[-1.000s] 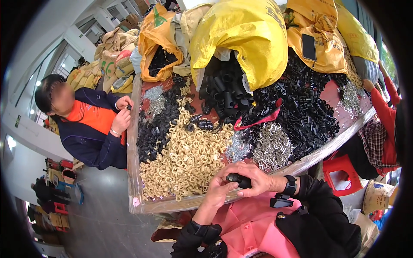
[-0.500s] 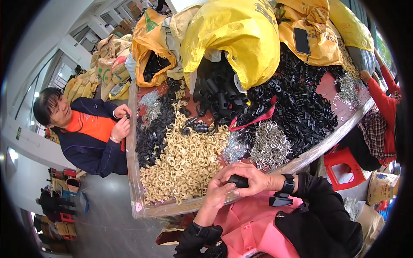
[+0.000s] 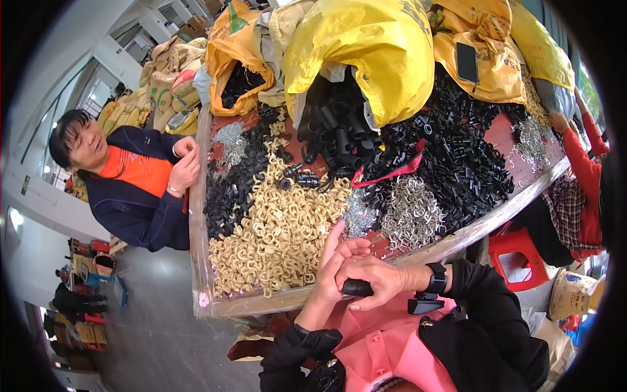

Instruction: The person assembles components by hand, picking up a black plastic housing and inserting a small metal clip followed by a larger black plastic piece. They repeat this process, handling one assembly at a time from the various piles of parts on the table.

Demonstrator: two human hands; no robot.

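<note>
My right hand (image 3: pixel 377 279) is wrapped round a black, smooth, rounded plastic piece (image 3: pixel 356 287), just in front of the table's wooden edge. My left hand (image 3: pixel 330 269) is against the other end of that piece, its index finger stretched up toward the table and other fingers loosely spread. Where my left thumb lies is hidden. Just beyond my hands are a heap of tan plastic clips (image 3: pixel 281 235), a small pile of grey screws (image 3: pixel 360 217) and a pile of silver metal hooks (image 3: pixel 413 212).
Black plastic pieces (image 3: pixel 457 147) cover much of the table, with larger black tubes (image 3: pixel 330 140) spilling from a yellow sack (image 3: pixel 366 52). A phone (image 3: pixel 466 62) lies on an orange sack. One co-worker (image 3: pixel 140 170) is at the left edge; a red sleeve (image 3: pixel 584 170) shows at right, near a red stool (image 3: pixel 519 261).
My left hand's fingers have uncurled from the black piece, the index finger now pointing up. My right hand keeps the piece, slightly lower. The view has shifted a little.
</note>
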